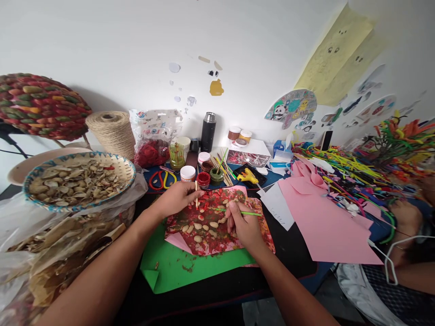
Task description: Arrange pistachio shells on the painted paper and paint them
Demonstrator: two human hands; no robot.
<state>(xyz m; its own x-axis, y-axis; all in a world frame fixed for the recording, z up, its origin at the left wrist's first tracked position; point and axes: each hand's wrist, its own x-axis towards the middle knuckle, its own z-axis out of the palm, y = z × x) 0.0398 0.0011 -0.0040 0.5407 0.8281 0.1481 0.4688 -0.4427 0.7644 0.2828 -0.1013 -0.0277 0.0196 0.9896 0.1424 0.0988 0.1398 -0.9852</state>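
My left hand (176,198) pinches a thin pale wooden stick (196,199), held nearly upright, its lower end reddish. Between the fingers of my right hand (243,224) lies a green-handled paintbrush (252,213), its tip pointing left over the work. Both hands hover over a paint-smeared pink sheet (217,244) with a curled corner. Several peanut shells (198,238) rest on that sheet, plain tan near the front and red-painted towards the back. Beneath it spreads a green sheet (173,271). Just behind my left hand stand an open jar of red paint (203,180) and a green paint jar (216,176).
On the left are a basket of shells (78,183) and a twine spool (112,131). Behind stand scissors (163,180) and a black flask (208,132). A yellow glue gun (248,175), pink paper (326,226) and pipe cleaners (326,156) lie rightward, near another person's arm (408,222).
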